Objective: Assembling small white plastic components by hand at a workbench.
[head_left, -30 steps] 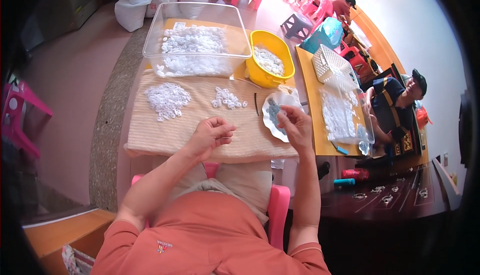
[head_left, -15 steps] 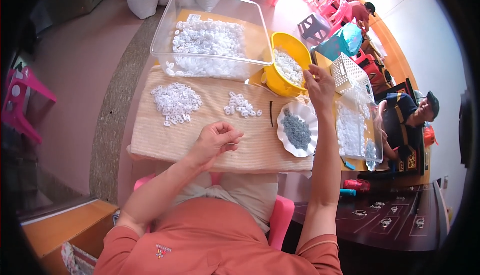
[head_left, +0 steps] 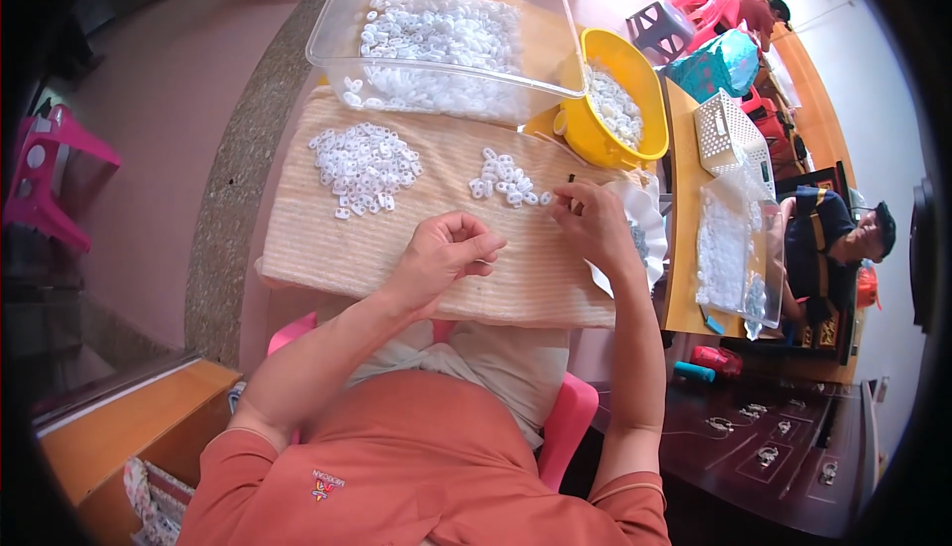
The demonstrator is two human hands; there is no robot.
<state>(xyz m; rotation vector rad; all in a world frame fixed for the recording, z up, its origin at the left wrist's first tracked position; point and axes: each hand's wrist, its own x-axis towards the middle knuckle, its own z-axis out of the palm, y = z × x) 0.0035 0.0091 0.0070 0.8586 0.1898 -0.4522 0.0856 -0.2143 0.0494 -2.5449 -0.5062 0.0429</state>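
My left hand (head_left: 448,260) is held over the near part of the cloth, thumb and fingertips pinched together; what they hold, if anything, is too small to make out. My right hand (head_left: 598,226) is closed, its fingers over a thin black stick (head_left: 572,178) whose far end shows past them. Whether it grips the stick is hidden. Beside its fingertips lies a small group of white oval plastic pieces (head_left: 508,178). A bigger heap of the same pieces (head_left: 365,169) sits further left. Partly covered by my right hand is a white scalloped dish (head_left: 650,211) with small grey-blue pieces.
A clear plastic bin (head_left: 327,35) of white pieces stands at the far side of the striped cloth (head_left: 327,239). Right of it is a yellow tub (head_left: 650,80) with more pieces. A neighbouring table holds a white perforated basket (head_left: 729,134) and a clear tray (head_left: 729,248); a person (head_left: 833,239) sits there.
My right hand has come from beside the yellow tub down to the black stick, now covering part of the dish. My left hand stays pinched over the cloth. The whole view has shifted slightly.
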